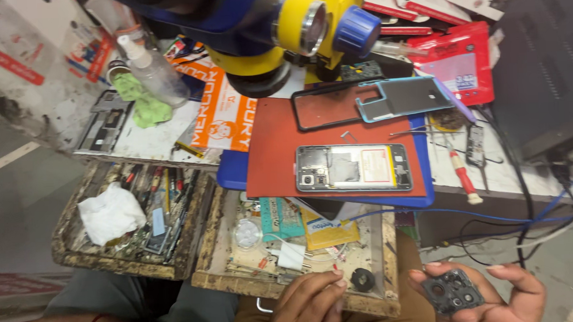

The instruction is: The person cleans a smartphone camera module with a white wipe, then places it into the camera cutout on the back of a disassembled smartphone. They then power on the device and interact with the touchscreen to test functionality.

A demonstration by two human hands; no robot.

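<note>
My right hand (494, 296) lies palm up at the bottom right and cradles a small dark camera-lens frame (453, 291) with several round holes. My left hand (310, 300) rests with curled fingers on the front rim of an open wooden drawer (392, 265), beside a small black ring (363, 279); nothing shows in its grip. On the red mat (270, 149) above lies an opened phone (353, 168) with its back off and its inner parts bared. A blue and yellow microscope (282, 34) hangs over the bench.
A black phone frame (326, 105) and a blue back cover (402, 96) lie at the mat's far edge. A red-handled screwdriver (461, 174) and tweezers sit to the right. A second drawer (67, 251) holds tools and a white cloth (110, 215). A spray bottle (153, 67) and cables (511, 220) are nearby.
</note>
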